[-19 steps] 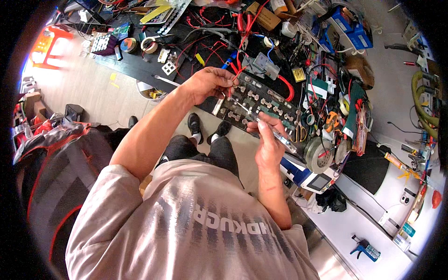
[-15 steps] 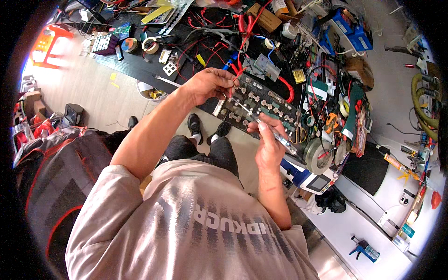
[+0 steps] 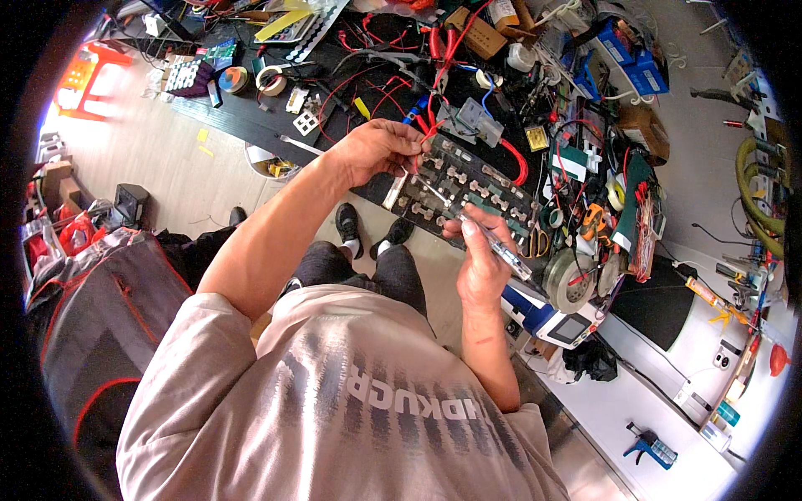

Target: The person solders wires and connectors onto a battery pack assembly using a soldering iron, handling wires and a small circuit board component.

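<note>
A black battery pack (image 3: 476, 179) with rows of metal tabs lies at the near edge of the cluttered table. At its left end, my left hand (image 3: 378, 153) pinches a thin red wire (image 3: 430, 132) between thumb and fingers. My right hand (image 3: 483, 250) grips a clear-handled, pen-shaped soldering iron (image 3: 505, 255). Its thin metal shaft slants up and left across the pack, the tip close to the tabs below my left fingers. Whether tip and wire touch is too small to tell. Thick red cables (image 3: 516, 159) curl at the pack's far right corner.
Tape rolls (image 3: 270, 80) and loose wires cover the table's far side. Orange-handled scissors (image 3: 593, 219), a solder-like wire spool (image 3: 571, 275) and a white-and-blue device with a screen (image 3: 570, 327) stand to the right. A blue caulking gun (image 3: 652, 448) lies on a white surface at lower right.
Both hands keep nearly the same place, the wire and the soldering iron still held. Only a very slight shift of the whole view shows.
</note>
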### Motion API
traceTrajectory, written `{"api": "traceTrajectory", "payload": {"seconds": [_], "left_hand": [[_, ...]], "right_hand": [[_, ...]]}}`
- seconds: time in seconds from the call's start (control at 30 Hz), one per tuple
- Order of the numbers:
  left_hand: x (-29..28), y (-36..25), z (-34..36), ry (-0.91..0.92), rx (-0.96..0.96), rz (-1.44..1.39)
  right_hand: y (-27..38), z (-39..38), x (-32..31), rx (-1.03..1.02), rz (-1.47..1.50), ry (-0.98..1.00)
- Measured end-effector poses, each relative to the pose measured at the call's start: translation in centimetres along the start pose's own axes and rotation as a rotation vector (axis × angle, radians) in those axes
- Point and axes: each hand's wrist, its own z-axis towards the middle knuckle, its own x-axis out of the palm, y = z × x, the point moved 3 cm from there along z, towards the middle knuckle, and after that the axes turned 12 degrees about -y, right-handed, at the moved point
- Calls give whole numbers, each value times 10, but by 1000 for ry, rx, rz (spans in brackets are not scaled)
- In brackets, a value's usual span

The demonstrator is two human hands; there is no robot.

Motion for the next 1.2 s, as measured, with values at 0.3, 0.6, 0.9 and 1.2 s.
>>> {"api": "traceTrajectory", "payload": {"seconds": [0.3,0.6,0.9,1.2], "left_hand": [[-2,-2,-4,-10,-5,-4],[-3,-5,5,-34,-6,16],[39,-55,66,-33,21,77],[81,-109,169,-233,81,34]], "right_hand": [[1,1,3,9,-11,-1],[3,0,-5,36,49,-65],[30,-10,-57,-5,195,-335],[46,-32,-123,-82,268,-482]]}}
